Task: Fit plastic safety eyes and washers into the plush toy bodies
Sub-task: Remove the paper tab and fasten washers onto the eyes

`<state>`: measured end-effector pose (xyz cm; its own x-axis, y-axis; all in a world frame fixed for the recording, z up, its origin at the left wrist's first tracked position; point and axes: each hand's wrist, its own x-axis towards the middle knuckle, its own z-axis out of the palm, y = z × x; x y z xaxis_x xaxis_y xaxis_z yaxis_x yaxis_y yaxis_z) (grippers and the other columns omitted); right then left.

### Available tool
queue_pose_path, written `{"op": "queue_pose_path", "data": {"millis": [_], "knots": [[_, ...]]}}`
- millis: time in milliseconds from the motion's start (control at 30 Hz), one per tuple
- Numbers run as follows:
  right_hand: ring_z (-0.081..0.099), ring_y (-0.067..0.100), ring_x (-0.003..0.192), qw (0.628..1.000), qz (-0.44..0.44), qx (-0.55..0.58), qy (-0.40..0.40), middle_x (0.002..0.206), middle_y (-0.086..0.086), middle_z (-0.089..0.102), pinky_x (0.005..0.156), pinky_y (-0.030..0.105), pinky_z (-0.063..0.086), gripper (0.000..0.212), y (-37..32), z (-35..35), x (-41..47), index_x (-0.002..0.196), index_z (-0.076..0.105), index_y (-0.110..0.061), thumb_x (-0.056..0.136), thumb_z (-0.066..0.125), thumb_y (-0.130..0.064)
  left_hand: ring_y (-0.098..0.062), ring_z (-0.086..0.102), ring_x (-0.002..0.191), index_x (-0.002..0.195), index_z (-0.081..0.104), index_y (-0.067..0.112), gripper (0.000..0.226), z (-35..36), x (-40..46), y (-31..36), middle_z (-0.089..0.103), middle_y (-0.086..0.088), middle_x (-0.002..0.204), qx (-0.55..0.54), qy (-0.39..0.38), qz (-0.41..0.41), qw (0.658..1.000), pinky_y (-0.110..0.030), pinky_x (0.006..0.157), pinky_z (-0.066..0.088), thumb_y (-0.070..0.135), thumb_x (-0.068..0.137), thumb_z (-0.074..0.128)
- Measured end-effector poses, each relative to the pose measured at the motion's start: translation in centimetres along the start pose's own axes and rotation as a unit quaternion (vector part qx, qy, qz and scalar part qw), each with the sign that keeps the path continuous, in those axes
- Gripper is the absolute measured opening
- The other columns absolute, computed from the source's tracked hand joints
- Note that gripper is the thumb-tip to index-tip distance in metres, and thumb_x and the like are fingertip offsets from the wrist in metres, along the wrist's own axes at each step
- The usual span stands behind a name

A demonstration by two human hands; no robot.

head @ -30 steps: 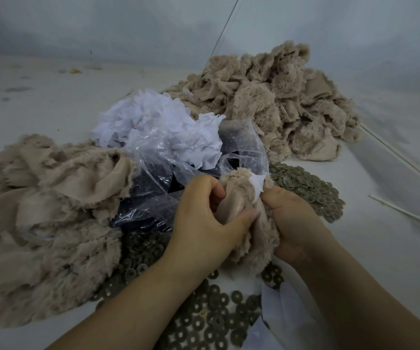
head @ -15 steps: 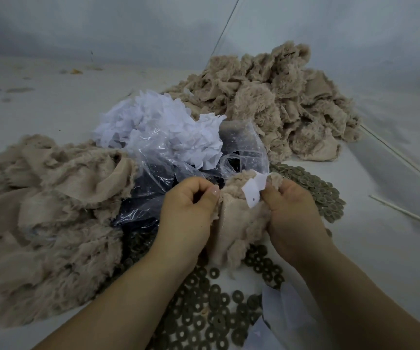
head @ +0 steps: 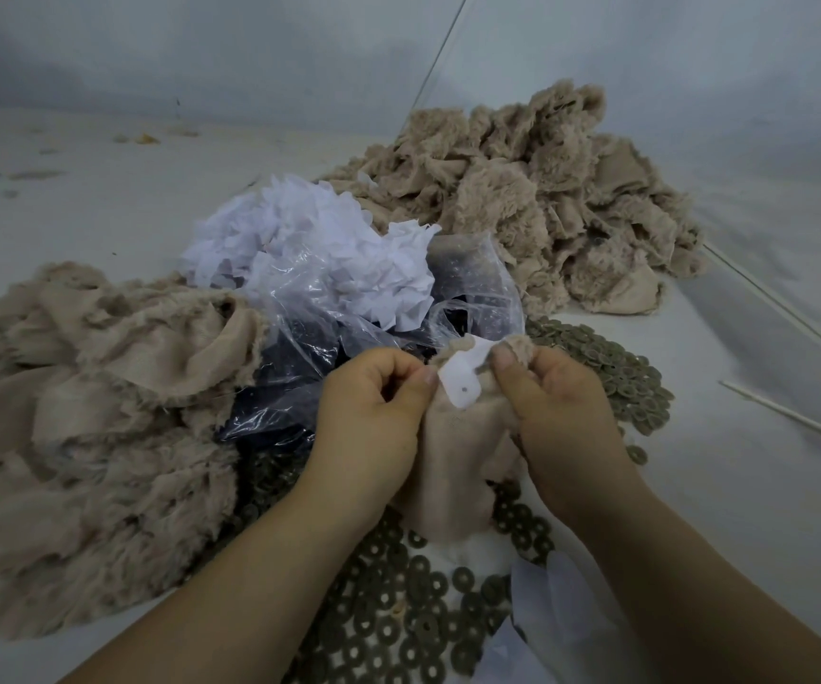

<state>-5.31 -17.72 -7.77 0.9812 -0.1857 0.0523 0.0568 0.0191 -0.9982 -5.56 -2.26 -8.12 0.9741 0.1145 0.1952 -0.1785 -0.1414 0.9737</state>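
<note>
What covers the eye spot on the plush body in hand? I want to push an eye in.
A white paper patch with a small hole lies on the plush body, pinched between left hand and right hand.

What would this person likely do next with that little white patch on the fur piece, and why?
Probably reach for an eye to push through the patch: both the left hand and right hand pinch the plush piece open, and the white patch shows a small hole facing up.

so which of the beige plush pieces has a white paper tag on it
The plush piece gripped between both hands, left and right; its white tag shows a small hole. The left heap and far heap show none.
</note>
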Motion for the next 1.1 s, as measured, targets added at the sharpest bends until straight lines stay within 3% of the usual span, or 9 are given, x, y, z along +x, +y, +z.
{"op": "queue_pose_path", "data": {"millis": [167,400,500,567,667,733,833,933,1100], "knots": [[0.071,0.032,0.104,0.975,0.085,0.123,-0.167,0.110,0.017,0.074,0.087,0.039,0.059,0.032,0.2,0.2,-0.5,0.109,0.074,-0.009,0.078,0.075,-0.017,-0.008,0.055,0.053,0.072,0.067,0.017,0.024,0.0,-0.1,0.1,0.063,0.002,0.061,-0.022,0.008,-0.008,1.000,-0.024,0.049,0.046,0.019,0.095,0.064],[0.073,0.030,0.101,0.948,0.176,0.208,-0.163,0.111,0.019,0.074,0.085,0.037,0.061,0.040,-0.5,0.3,-0.3,0.114,0.069,0.000,0.075,0.068,-0.006,-0.006,0.044,0.043,0.076,0.065,0.007,0.023,0.2,-0.1,0.1,0.053,0.003,0.051,-0.065,0.002,-0.054,0.996,-0.021,0.044,0.038,0.015,0.097,0.059],[0.073,0.029,0.098,0.950,0.175,0.198,-0.165,0.109,0.019,0.074,0.081,0.036,0.062,0.036,-0.5,0.5,-0.5,0.112,0.070,0.000,0.076,0.067,-0.005,-0.007,0.061,0.058,0.073,0.072,0.010,0.027,-0.1,0.0,0.6,0.066,0.000,0.064,-0.138,0.015,-0.075,0.987,-0.021,0.055,0.048,0.008,0.093,0.053],[0.073,0.030,0.098,0.953,0.168,0.184,-0.171,0.109,0.019,0.074,0.080,0.036,0.062,0.032,-0.5,0.5,-0.6,0.109,0.072,-0.003,0.078,0.067,-0.005,-0.018,0.066,0.071,0.075,0.071,0.004,0.028,-0.3,-0.1,0.9,0.069,-0.015,0.076,-0.177,0.002,-0.069,0.982,-0.035,0.066,0.053,0.023,0.092,0.059],[0.072,0.031,0.102,0.957,0.140,0.176,-0.181,0.111,0.019,0.073,0.084,0.037,0.061,0.030,-0.4,0.5,-0.7,0.108,0.073,-0.006,0.079,0.069,-0.005,-0.028,0.058,0.065,0.081,0.061,-0.006,0.066,-0.3,-0.5,1.0,0.060,-0.028,0.072,-0.175,-0.015,-0.053,0.983,-0.041,0.065,0.053,0.059,0.076,0.073],[0.072,0.031,0.103,0.964,0.114,0.151,-0.187,0.111,0.017,0.074,0.083,0.035,0.060,0.028,-0.3,0.6,-0.8,0.107,0.075,-0.009,0.079,0.071,-0.007,-0.020,0.055,0.058,0.076,0.066,0.003,0.046,-0.2,-0.5,0.9,0.060,-0.021,0.067,-0.126,-0.003,-0.041,0.991,-0.033,0.055,0.050,0.047,0.075,0.079],[0.072,0.030,0.101,0.972,0.100,0.119,-0.178,0.109,0.016,0.075,0.080,0.033,0.060,0.024,-0.2,0.6,-0.8,0.103,0.077,-0.013,0.081,0.069,-0.005,-0.016,0.056,0.058,0.074,0.069,0.010,0.015,-0.1,-0.2,0.4,0.064,-0.018,0.068,-0.088,0.026,-0.041,0.995,-0.033,0.055,0.051,0.016,0.087,0.073],[0.074,0.028,0.094,0.973,0.113,0.117,-0.162,0.104,0.016,0.076,0.074,0.031,0.060,0.022,-0.2,0.5,-0.7,0.097,0.078,-0.011,0.086,0.064,0.000,-0.011,0.052,0.048,0.071,0.072,0.015,0.020,-0.3,-0.3,0.5,0.060,-0.008,0.057,-0.116,0.034,-0.025,0.992,-0.025,0.049,0.045,0.015,0.091,0.069],[0.074,0.031,0.095,0.960,0.146,0.177,-0.163,0.107,0.023,0.073,0.076,0.035,0.062,0.030,-0.4,0.4,-0.6,0.105,0.074,0.001,0.076,0.067,-0.005,-0.026,0.056,0.058,0.075,0.074,0.009,0.024,-0.3,-0.4,0.8,0.062,-0.023,0.063,-0.161,0.010,-0.067,0.985,-0.028,0.055,0.046,0.014,0.095,0.062]]}}
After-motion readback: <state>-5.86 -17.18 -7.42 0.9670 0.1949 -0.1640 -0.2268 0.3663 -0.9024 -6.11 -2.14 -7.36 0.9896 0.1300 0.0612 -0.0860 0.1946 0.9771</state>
